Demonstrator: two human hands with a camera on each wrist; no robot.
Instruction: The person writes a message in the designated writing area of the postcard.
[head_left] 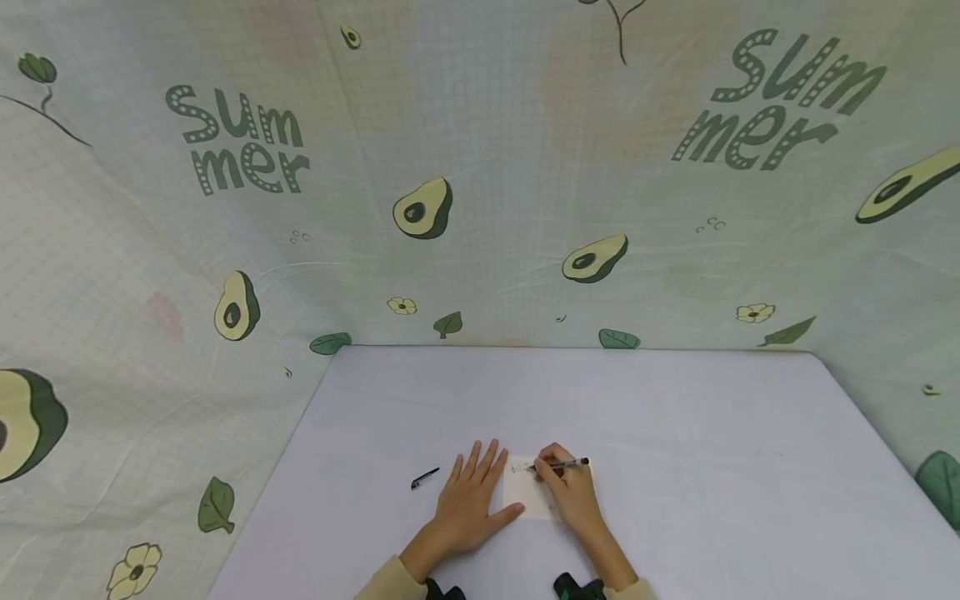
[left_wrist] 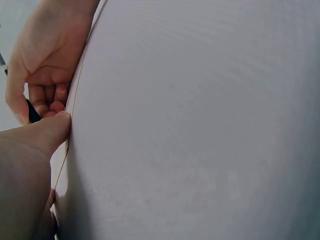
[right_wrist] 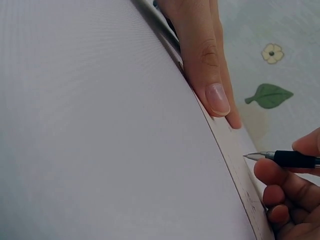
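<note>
Your left hand lies flat with fingers straight and spread on the pale grey tabletop, its thumb pressing the left edge of the small cream paper card — and your right hand rests on the card's right side, fingers curled round a slim black pen whose tip touches the card's upper part beside some faint writing. Left of your left hand, well apart from the card, a small black pen cap lies on the table. Beyond the table's far edge hangs the avocado-print "Summer" cloth.
</note>
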